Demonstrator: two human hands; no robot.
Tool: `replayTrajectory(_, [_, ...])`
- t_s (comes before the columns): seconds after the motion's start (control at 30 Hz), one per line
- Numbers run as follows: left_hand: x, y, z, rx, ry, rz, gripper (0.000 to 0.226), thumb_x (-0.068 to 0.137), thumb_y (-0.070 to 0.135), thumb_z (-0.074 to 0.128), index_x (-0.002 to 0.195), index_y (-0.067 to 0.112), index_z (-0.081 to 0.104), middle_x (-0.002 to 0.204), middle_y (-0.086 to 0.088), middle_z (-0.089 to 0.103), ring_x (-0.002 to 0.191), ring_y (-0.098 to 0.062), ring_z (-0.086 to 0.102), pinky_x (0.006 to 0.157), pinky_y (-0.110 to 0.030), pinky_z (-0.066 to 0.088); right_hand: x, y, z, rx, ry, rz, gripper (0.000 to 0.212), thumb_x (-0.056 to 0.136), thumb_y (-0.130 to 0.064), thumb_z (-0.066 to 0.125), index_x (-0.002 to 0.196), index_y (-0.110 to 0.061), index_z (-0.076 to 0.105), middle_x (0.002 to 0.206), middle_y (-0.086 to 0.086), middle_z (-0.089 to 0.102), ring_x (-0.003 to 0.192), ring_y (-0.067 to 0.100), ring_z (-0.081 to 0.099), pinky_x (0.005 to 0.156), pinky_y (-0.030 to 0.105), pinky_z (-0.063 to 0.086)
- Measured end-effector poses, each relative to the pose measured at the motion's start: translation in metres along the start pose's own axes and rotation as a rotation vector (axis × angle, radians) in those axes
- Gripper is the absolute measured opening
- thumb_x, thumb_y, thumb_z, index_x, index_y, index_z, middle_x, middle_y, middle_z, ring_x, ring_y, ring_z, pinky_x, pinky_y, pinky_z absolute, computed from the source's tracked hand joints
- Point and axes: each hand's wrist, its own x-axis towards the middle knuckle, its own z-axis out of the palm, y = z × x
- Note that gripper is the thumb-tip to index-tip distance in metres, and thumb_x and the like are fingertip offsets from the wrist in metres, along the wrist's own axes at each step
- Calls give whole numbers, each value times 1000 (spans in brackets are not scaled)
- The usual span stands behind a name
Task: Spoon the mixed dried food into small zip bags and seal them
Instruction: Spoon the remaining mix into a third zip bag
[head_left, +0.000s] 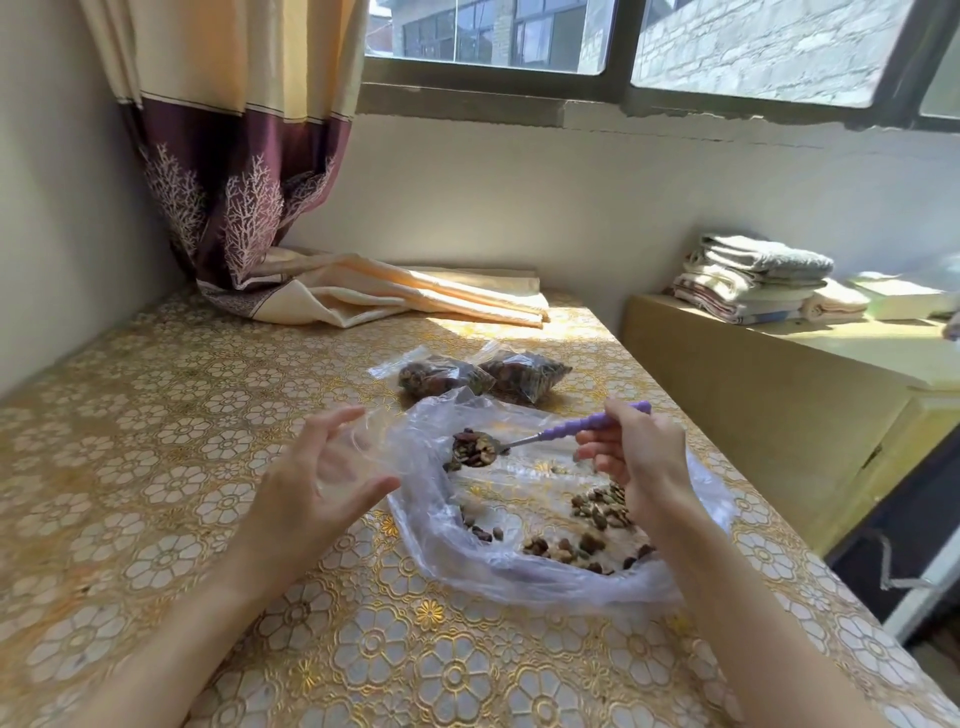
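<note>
Head view: the right hand is raised over a large clear plastic bag spread on the table, with the forearm entering from the lower right and angled up and leftward. Its fingers are curled round the purple handle of a spoon, the thumb side uppermost and the handle end projecting past the knuckles toward the window side. The metal bowl of the spoon is pointed left and is loaded with mixed dried food; it is held just above the far left part of the large bag. More of the dried mix is scattered loose inside the large bag, beneath and beside the right wrist. The left hand is held to the left of the spoon, forearm entering from the lower left, palm turned toward the right. A small clear zip bag is pinched between its thumb and fingers, the fingers loosely fanned and partly blurred; the bag's mouth is faced toward the spoon, close to the bowl, though whether they touch cannot be determined. Two filled zip bags are laid side by side, touching, farther back on the table. A curtain is draped onto the far left corner, and folded towels are stacked on a separate surface at the right.
</note>
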Motion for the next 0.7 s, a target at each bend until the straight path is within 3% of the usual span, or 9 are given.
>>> replayTrajectory(0.13, [0,1,1,12,0,-2,70,59,55,64,121,31,41,99,27,48,87,7,54,66,-8,42,-4,-11,5,78,-33,-70,32,95,-12,48,67,0,58,55,12,66,39,12,51,34,18,35])
replayTrajectory(0.27, [0,1,2,-8,2,-26,68,60,55,64,119,35,38,100,24,49,87,9,53,64,-6,41,-12,-19,21,122,-135,-109,30,96,-13,47,72,2,57,72,27,68,43,15,50,35,19,34])
replayTrajectory(0.37, [0,1,1,-18,9,-44,70,60,72,59,117,40,35,98,29,47,85,11,53,63,-4,40,-20,-20,39,110,-220,-146,30,97,-15,49,75,5,59,71,25,66,42,15,53,35,20,38])
replayTrajectory(0.47, [-1,1,0,-100,12,-89,87,50,87,53,119,36,39,99,30,50,81,9,61,64,-5,46,-30,-21,59,73,-306,-199,31,97,-16,50,72,1,59,67,20,67,42,16,56,36,21,40])
replayTrajectory(0.6, [1,-6,2,-243,46,-136,66,56,64,70,112,44,39,99,19,61,92,10,61,78,-7,48,-40,-25,81,43,-422,-311,29,97,-17,51,78,3,58,61,12,69,42,17,58,36,21,41])
replayTrajectory(0.7, [3,-9,0,-277,79,-152,71,58,59,72,118,34,43,97,5,66,89,0,64,76,-11,50,-46,-31,92,16,-488,-441,25,96,-15,52,76,-2,55,64,15,70,44,20,58,37,22,42])
